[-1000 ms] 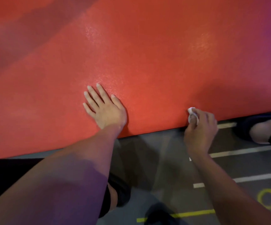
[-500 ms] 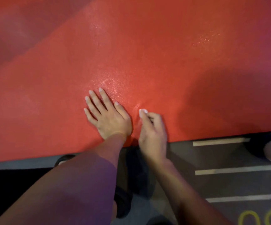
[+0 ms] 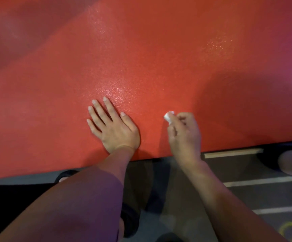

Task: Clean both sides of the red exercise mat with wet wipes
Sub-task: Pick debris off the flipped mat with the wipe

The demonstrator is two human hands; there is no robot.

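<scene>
The red exercise mat fills the upper two thirds of the head view, its near edge running across just below my hands. My left hand lies flat on it, fingers straight and spread, near that edge. To its right, my right hand pinches a small bunched white wet wipe in its fingertips and holds it against the mat. Glossy damp-looking patches show on the mat above my left hand and at the upper right.
Below the mat's edge lies a dark grey floor with white stripes at the right and a yellow marking at the lower right. My dark shoes show by the edge, one at the far right, one under my left arm.
My right hand swept left along the mat's edge until it was beside my left hand, then moved back to the right, still holding the wipe. My left hand stayed flat in place.
</scene>
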